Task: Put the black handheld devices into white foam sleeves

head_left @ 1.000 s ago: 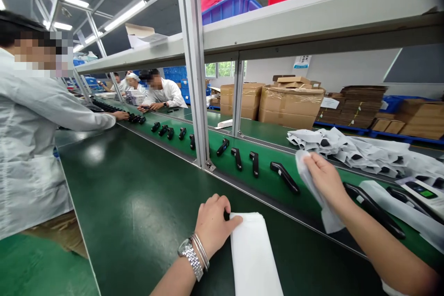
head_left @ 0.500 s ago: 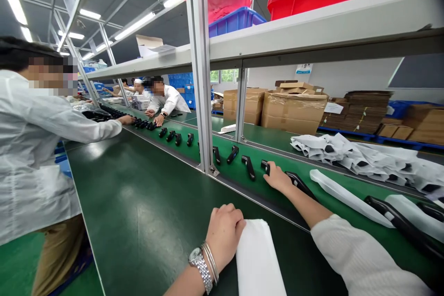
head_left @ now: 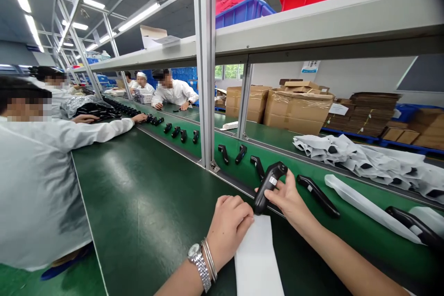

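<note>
My right hand (head_left: 286, 194) grips a black angled handheld device (head_left: 270, 182) with a small white label, its exact kind unclear. The device is tilted, its lower end just above the top of a flat white pouch (head_left: 258, 249). At that top edge, the closed fingers of my left hand (head_left: 231, 224) hold the pouch against the green table (head_left: 145, 212). Similar black devices lie on the green belt beyond, one behind the held device (head_left: 256, 166) and another to its right (head_left: 317, 194).
A metal post (head_left: 206, 69) rises from the belt's edge, with a shelf (head_left: 312, 32) overhead. White-wrapped pieces (head_left: 364, 162) are piled at the right, near a long white sleeve (head_left: 367, 206). Co-workers in white coats (head_left: 38, 180) stand at the left and far side.
My right hand has lifted a black device off the belt and brought it toward me, over the pouch's top. My left hand stays at the pouch. The nearest co-worker has leaned lower.
</note>
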The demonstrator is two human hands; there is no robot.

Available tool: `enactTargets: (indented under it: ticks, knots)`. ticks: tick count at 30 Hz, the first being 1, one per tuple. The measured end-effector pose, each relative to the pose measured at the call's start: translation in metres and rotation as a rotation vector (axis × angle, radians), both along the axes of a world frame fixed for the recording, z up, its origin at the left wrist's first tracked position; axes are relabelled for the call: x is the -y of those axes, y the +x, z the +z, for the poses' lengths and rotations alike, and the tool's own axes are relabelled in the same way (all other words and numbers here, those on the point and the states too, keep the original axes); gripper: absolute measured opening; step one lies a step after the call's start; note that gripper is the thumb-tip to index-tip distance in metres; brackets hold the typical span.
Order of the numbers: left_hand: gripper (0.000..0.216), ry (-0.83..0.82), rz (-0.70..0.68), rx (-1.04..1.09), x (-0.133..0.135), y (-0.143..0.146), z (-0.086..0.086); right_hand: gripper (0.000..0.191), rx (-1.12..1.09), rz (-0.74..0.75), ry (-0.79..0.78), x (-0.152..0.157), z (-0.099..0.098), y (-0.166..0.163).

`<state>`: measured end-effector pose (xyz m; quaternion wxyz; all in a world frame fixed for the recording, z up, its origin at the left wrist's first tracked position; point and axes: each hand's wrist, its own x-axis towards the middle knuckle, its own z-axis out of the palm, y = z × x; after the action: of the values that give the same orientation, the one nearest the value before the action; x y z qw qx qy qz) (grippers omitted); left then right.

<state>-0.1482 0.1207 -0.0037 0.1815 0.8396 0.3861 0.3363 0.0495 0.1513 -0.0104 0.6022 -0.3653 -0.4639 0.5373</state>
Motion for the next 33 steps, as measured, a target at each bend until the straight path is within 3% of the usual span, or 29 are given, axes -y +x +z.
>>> enactTargets:
  ticks: [4,8,11,18,25,33]
  knots:
    - [0.01,0.019,-0.014,0.044,0.003,0.002,0.002,0.095,0.029,0.044,0.01,0.003,-0.004,-0.009]
    - [0.012,0.021,-0.013,0.084,0.008,0.005,0.003,0.063,0.111,0.148,-0.023,0.009,-0.015,-0.019]
    - [0.013,0.019,-0.015,0.094,0.011,0.007,0.001,0.051,0.137,0.135,-0.001,0.011,-0.019,-0.024]
    - [0.011,-0.036,0.033,0.104,0.008,0.005,0.002,0.062,0.018,-0.084,-0.121,0.008,0.007,-0.01]
    - [0.011,-0.028,0.007,0.134,0.008,0.004,0.003,0.068,0.083,0.1,-0.319,0.02,0.011,-0.014]
    - [0.011,-0.006,-0.073,0.077,0.01,0.006,0.003,0.071,0.215,-0.05,-0.114,0.02,0.008,-0.021]
